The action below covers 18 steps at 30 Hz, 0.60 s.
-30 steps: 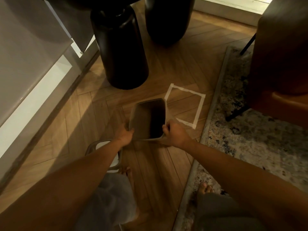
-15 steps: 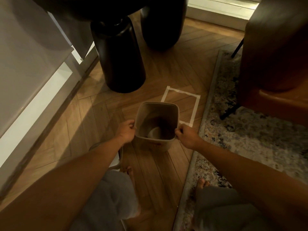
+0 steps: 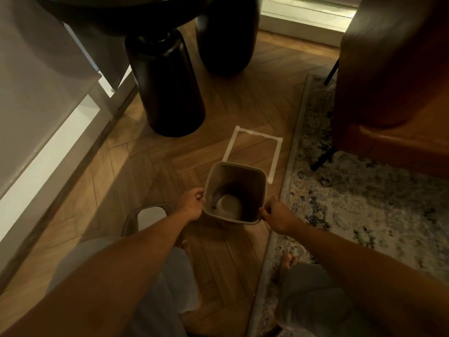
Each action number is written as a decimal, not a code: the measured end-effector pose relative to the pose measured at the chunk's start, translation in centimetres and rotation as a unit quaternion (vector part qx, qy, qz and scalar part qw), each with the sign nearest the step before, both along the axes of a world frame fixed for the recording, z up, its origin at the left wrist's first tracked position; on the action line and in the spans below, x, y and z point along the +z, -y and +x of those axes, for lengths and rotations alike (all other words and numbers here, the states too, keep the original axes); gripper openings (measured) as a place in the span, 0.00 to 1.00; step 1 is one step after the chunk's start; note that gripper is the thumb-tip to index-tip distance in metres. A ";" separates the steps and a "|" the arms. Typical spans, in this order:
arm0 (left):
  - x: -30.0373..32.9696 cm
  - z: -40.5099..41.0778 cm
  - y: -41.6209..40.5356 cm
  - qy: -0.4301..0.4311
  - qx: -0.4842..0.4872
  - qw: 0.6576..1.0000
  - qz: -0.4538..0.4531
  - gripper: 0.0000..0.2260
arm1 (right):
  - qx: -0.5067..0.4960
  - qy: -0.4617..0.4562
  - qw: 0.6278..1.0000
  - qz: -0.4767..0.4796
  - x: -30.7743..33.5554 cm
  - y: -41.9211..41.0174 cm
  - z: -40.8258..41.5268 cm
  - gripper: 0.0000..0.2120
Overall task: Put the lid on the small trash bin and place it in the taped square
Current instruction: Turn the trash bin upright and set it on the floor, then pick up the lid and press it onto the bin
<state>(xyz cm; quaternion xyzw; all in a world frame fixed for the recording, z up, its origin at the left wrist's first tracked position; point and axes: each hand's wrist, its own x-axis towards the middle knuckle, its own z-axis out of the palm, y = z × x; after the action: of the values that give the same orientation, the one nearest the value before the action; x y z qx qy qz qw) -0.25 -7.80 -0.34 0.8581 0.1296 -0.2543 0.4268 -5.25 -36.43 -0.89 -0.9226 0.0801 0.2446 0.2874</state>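
A small grey-brown trash bin (image 3: 239, 177) stands upright with its mouth open toward me, just short of the white taped square (image 3: 254, 152) on the wooden floor. My left hand (image 3: 193, 204) grips the bin's left rim and my right hand (image 3: 277, 216) grips its right rim. The bin's lid (image 3: 148, 214), a dark frame with a white flap, lies on the floor to the left, partly hidden behind my left forearm. The bin's far edge overlaps the near side of the square.
Two fat black table legs (image 3: 167, 93) stand beyond the square. A patterned rug (image 3: 364, 190) borders the square's right side, with a brown armchair (image 3: 393, 81) on it. A white cabinet base (image 3: 48, 132) runs along the left. My knees and bare feet are below.
The bin has been tipped from leaning on its side to upright and drawn slightly back toward me. Both hands stayed on its rim. The view shifted, showing the taped square more fully.
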 end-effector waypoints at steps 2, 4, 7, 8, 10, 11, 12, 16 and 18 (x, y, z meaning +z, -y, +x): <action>-0.1 -0.2 0.4 -0.003 -0.004 1.000 -0.006 0.18 | 0.005 -0.017 1.000 -0.015 -0.2 0.4 -0.2 0.13; -0.2 -0.5 0.8 -0.006 -0.007 1.000 -0.009 0.18 | 0.012 -0.031 0.999 -0.030 -0.6 0.6 -0.5 0.09; -0.5 -1.1 1.1 -0.017 -0.003 1.000 -0.017 0.18 | 0.022 -0.041 0.998 -0.043 -0.9 0.8 -1.0 0.09; -0.5 -1.2 1.3 -0.018 -0.005 1.000 -0.012 0.18 | 0.027 -0.045 0.997 -0.049 -1.0 0.9 -1.1 0.10; -0.4 -1.0 1.5 -0.013 -0.011 1.000 -0.007 0.18 | 0.043 -0.066 0.995 -0.066 -1.1 1.3 -1.1 0.13; -0.4 -1.0 1.7 -0.012 -0.016 1.000 -0.006 0.18 | 0.056 -0.081 0.992 -0.079 -1.0 1.6 -1.0 0.15; -0.4 -0.9 1.8 -0.011 -0.021 1.000 -0.002 0.19 | 0.068 -0.091 0.989 -0.099 -0.9 1.8 -0.9 0.18; 0.0 -0.7 1.4 -0.005 -0.008 1.000 -0.001 0.19 | 0.067 -0.028 0.976 -0.203 0.8 1.7 1.0 0.22; 0.2 -0.6 0.7 0.013 0.002 1.000 0.011 0.18 | 0.045 0.014 0.982 -0.183 2.0 0.9 2.7 0.20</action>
<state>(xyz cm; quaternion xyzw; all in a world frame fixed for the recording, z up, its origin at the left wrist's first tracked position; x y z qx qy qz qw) -0.82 -8.49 -0.12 0.8659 0.1289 -0.2404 0.4192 -2.54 -37.31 1.07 -0.9655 0.0778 0.2258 0.1035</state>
